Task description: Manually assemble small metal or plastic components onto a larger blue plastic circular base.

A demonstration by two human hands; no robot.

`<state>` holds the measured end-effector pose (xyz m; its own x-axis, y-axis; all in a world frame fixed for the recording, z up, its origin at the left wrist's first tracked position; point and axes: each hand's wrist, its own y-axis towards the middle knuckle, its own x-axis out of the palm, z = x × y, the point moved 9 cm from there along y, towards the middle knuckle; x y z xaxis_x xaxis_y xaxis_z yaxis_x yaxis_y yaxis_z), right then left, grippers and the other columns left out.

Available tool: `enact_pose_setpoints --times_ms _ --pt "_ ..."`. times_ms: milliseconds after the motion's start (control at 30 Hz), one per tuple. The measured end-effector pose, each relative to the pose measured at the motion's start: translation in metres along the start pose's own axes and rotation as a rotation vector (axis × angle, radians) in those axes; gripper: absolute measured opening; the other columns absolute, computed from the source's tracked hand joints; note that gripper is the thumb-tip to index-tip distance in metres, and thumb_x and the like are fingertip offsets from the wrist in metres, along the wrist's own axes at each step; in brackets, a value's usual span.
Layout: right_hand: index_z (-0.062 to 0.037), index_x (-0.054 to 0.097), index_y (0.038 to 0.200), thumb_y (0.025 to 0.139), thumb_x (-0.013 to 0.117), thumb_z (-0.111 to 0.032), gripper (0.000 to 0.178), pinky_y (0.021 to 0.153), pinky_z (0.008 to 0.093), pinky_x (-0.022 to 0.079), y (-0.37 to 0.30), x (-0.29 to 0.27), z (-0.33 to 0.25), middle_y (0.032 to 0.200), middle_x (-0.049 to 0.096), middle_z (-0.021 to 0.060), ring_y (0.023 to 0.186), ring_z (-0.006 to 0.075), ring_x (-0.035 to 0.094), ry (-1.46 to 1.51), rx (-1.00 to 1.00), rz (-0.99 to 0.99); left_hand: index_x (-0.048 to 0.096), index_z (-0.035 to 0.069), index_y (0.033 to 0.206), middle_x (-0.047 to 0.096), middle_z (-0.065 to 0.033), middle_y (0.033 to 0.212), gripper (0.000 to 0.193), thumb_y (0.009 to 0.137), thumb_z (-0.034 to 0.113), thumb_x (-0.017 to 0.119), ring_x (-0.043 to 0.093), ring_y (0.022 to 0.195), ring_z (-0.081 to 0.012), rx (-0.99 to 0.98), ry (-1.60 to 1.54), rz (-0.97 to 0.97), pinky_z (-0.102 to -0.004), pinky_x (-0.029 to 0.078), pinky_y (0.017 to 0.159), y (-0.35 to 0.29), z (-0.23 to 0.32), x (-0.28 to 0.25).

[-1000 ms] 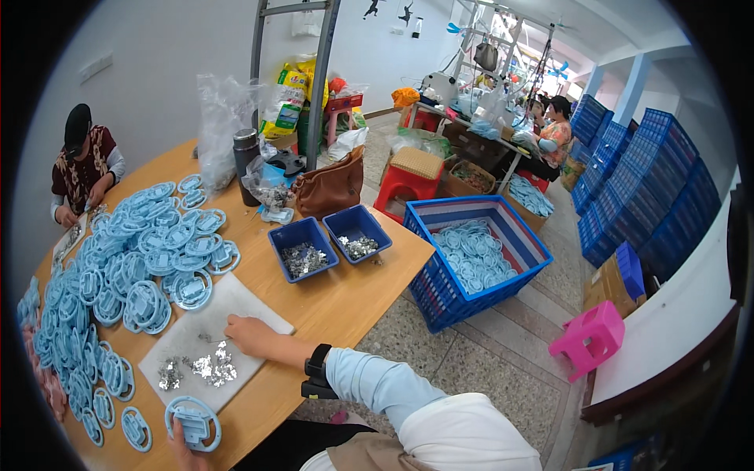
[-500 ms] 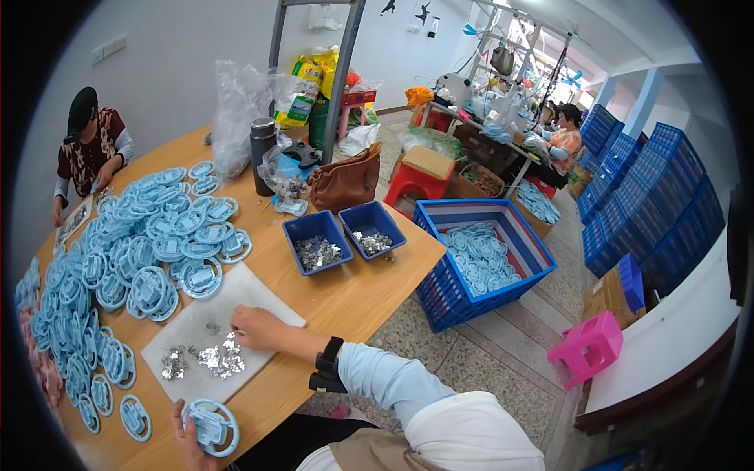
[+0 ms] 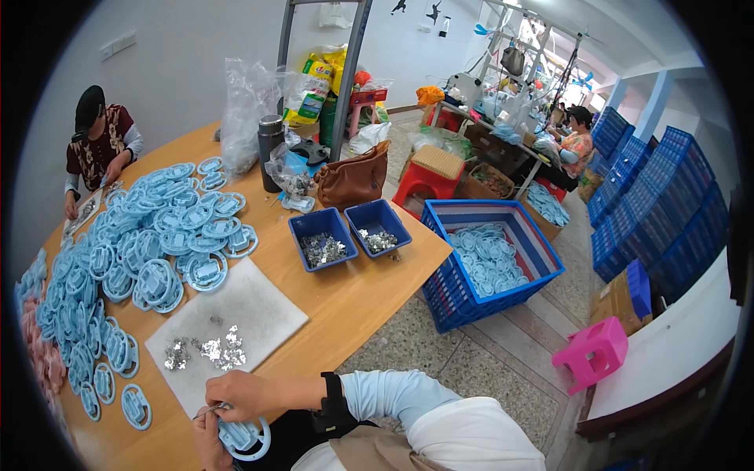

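Near the table's front edge, my left hand (image 3: 209, 441) grips a light-blue round plastic part (image 3: 250, 439) with a rim and a raised middle block. My right hand (image 3: 245, 392) is closed right above it, fingers touching the part's upper side. A thin greyish sliver (image 3: 209, 410) shows between the two hands; what it is, I cannot make out. Just beyond my hands lies a white board (image 3: 259, 306) bearing small shiny metal pieces (image 3: 223, 350). A big heap of the same light-blue parts (image 3: 149, 228) covers the table to the left.
Two blue bins (image 3: 323, 267) with metal pieces stand beyond the board, near a brown bag (image 3: 353, 179) and a dark flask (image 3: 270, 151). Right of the table is a blue crate (image 3: 495, 296) of light-blue parts; a pink stool (image 3: 593, 353) stands farther right. Another person (image 3: 100, 149) works at far left.
My right hand has left the metal pieces on the board and come down to the plastic part in my left hand. That part has shifted slightly right and is now partly covered.
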<state>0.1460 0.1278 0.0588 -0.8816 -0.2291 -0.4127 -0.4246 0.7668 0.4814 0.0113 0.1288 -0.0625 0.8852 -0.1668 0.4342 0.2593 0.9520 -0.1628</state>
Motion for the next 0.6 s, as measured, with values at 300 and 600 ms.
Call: enact_pose_setpoints --times_ms 300,600 --pt "-0.0011 0.059 0.079 0.072 0.063 -0.009 0.011 0.061 0.0378 0.047 -0.007 -0.002 -0.015 0.078 0.055 0.0117 0.069 0.0312 0.058 -0.135 -0.043 -0.066 0.058 0.0 0.105 0.065 -0.0064 0.091 0.031 0.091 0.027 0.059 0.063 0.076 -0.0122 -0.011 0.063 -0.071 -0.0254 0.052 0.067 -0.003 0.005 0.016" --pt "-0.0007 0.061 0.081 0.074 0.065 -0.01 0.012 0.06 0.0367 0.046 0.011 0.0 0.023 0.079 0.058 0.0114 0.068 0.0285 0.058 0.026 0.01 0.082 0.059 0.0 0.096 0.064 -0.0044 0.089 0.017 0.092 0.017 0.057 0.06 0.078 -0.0098 -0.045 0.103 0.053 -0.0226 0.049 0.069 0.021 0.017 -0.007"
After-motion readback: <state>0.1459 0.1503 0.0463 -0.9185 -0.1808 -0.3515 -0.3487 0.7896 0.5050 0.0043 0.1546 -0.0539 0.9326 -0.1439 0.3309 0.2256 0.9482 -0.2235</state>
